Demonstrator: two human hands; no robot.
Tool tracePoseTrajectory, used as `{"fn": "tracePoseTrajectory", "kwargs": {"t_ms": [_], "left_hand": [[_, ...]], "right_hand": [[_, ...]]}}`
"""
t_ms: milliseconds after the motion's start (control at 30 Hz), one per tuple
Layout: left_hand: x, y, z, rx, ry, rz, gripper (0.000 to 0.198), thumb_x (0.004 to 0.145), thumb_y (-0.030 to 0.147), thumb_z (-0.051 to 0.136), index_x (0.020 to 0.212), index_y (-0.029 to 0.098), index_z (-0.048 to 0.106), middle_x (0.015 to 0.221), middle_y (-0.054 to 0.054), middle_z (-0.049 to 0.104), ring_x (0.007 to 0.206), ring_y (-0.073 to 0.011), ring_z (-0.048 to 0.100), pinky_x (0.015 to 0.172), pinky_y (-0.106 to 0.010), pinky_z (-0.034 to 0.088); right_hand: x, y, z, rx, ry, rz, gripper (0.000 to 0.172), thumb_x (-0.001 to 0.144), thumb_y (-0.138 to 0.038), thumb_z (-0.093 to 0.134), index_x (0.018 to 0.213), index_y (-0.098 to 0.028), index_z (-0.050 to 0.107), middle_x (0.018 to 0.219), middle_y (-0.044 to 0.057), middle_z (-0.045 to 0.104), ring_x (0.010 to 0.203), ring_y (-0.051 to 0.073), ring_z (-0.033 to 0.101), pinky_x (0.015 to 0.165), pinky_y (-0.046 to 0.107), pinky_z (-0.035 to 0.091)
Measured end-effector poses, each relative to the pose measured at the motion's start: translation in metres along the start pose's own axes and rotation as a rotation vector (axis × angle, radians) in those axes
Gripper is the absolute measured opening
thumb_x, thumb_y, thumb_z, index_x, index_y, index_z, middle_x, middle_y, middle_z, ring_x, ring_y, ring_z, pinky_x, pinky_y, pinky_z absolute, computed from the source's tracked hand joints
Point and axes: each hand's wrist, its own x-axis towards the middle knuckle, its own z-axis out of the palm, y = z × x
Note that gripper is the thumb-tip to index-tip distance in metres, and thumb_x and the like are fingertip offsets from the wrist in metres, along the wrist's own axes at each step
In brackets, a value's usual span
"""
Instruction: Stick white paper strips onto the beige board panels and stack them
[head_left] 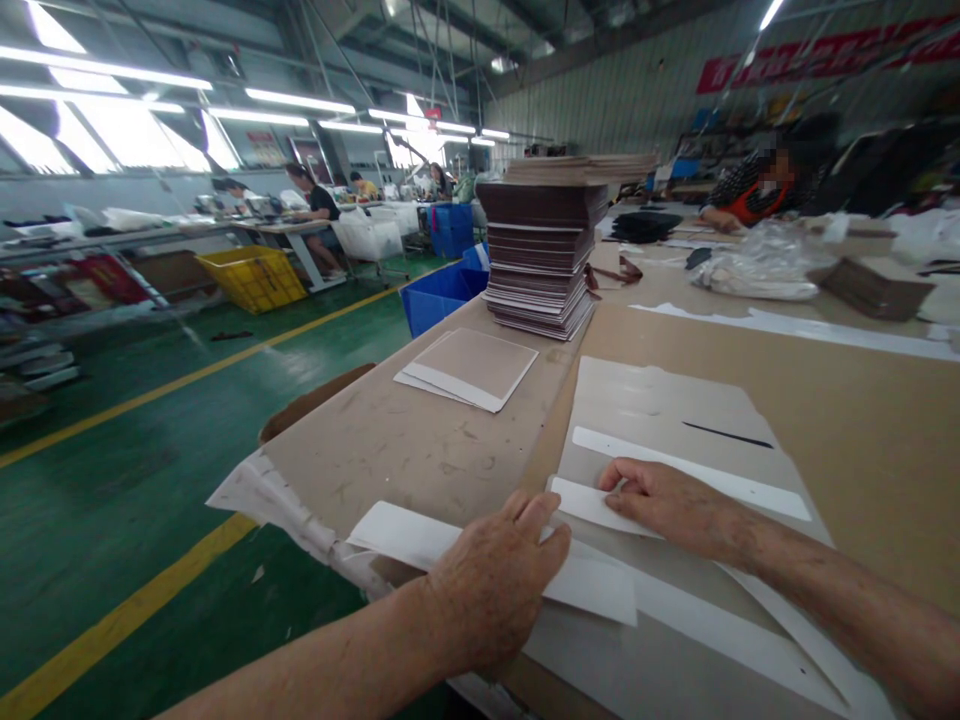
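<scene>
My left hand [499,575] is closed at the table's near edge, over a long white strip [592,585]. Its fingers are bent, and what they pinch, if anything, is hidden. To the right, my right hand [660,500] has its thumb and fingertips together on the left part of another white strip [585,503]. Just beyond that hand lies a further white strip [750,490], across a grey-beige sheet [667,390] with a thin dark slit. More pale strips and sheets spread beneath both forearms.
A tall stack of dark brown panels [536,250] stands farther back on the table, with flat square sheets [472,365] nearer. Blue bins [439,300] and a yellow crate [251,280] are on the green floor. Across the table, a person [757,190] leans over beside plastic bags [757,265].
</scene>
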Motion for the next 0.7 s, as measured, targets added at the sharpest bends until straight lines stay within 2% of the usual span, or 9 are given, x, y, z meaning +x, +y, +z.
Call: {"fn": "tracePoseTrajectory", "kwargs": {"t_ms": [67,167,233,333,400,467,567,700], "left_hand": [[0.0,-0.001,0.0,0.047,0.012,0.054,0.042,0.082,0.022,0.05,0.123,0.011,0.047,0.144,-0.017,0.036,0.12,-0.0286,0.04,0.097,-0.04,0.041],[0.002,-0.002,-0.001,0.115,0.053,0.149,0.037,0.087,0.026,0.046,0.118,0.008,0.051,0.141,-0.019,0.04,0.124,-0.0274,0.039,0.102,-0.038,0.036],[0.004,-0.002,-0.002,0.127,0.06,0.151,0.034,0.088,0.028,0.046,0.116,0.009,0.053,0.139,-0.019,0.043,0.126,-0.0273,0.038,0.103,-0.037,0.035],[0.005,-0.001,-0.002,0.099,0.02,0.116,0.035,0.088,0.028,0.046,0.117,0.01,0.052,0.14,-0.018,0.044,0.126,-0.0272,0.039,0.102,-0.037,0.037],[0.005,-0.002,-0.001,0.07,-0.005,0.096,0.038,0.086,0.025,0.048,0.12,0.01,0.05,0.143,-0.018,0.041,0.126,-0.0276,0.04,0.102,-0.039,0.037],[0.006,-0.003,0.0,0.032,-0.026,0.074,0.04,0.084,0.021,0.048,0.122,0.013,0.05,0.146,-0.016,0.038,0.125,-0.0278,0.04,0.102,-0.041,0.037],[0.007,-0.006,0.002,-0.021,-0.05,0.037,0.041,0.081,0.016,0.046,0.122,0.016,0.051,0.148,-0.013,0.036,0.125,-0.0278,0.041,0.101,-0.043,0.039],[0.007,-0.008,0.007,-0.041,-0.057,0.002,0.051,0.077,0.014,0.047,0.128,0.019,0.049,0.15,-0.011,0.034,0.125,-0.029,0.041,0.102,-0.045,0.041]], "right_hand": [[0.002,-0.001,0.001,-0.026,-0.01,-0.007,0.013,0.082,-0.027,0.051,0.088,-0.02,0.059,0.062,-0.003,0.057,0.054,0.012,0.046,0.053,0.025,0.032],[0.005,0.0,0.003,-0.028,-0.007,-0.001,0.015,0.083,-0.029,0.051,0.09,-0.019,0.059,0.061,-0.003,0.056,0.054,0.012,0.045,0.053,0.025,0.032],[0.004,0.003,-0.001,0.018,-0.006,0.001,0.017,0.083,-0.032,0.052,0.092,-0.019,0.059,0.062,-0.003,0.055,0.054,0.012,0.045,0.052,0.025,0.031],[-0.009,0.018,-0.02,0.187,-0.097,-0.014,0.028,0.079,-0.036,0.06,0.102,-0.02,0.057,0.067,-0.005,0.055,0.056,0.01,0.045,0.053,0.023,0.033],[-0.029,0.035,-0.039,0.306,-0.19,-0.015,0.042,0.073,-0.035,0.068,0.11,-0.021,0.055,0.07,-0.006,0.054,0.059,0.01,0.046,0.054,0.022,0.035],[-0.054,0.056,-0.056,0.365,-0.218,0.01,0.048,0.07,-0.034,0.071,0.114,-0.022,0.055,0.071,-0.006,0.053,0.06,0.01,0.046,0.055,0.021,0.035],[-0.093,0.087,-0.063,0.366,-0.099,0.087,0.039,0.074,-0.04,0.068,0.108,-0.021,0.059,0.073,-0.003,0.055,0.062,0.011,0.048,0.055,0.022,0.036],[-0.121,0.113,-0.038,0.314,0.222,0.255,0.03,0.08,-0.047,0.059,0.096,-0.022,0.059,0.076,-0.002,0.058,0.063,0.012,0.05,0.055,0.023,0.038]]}}
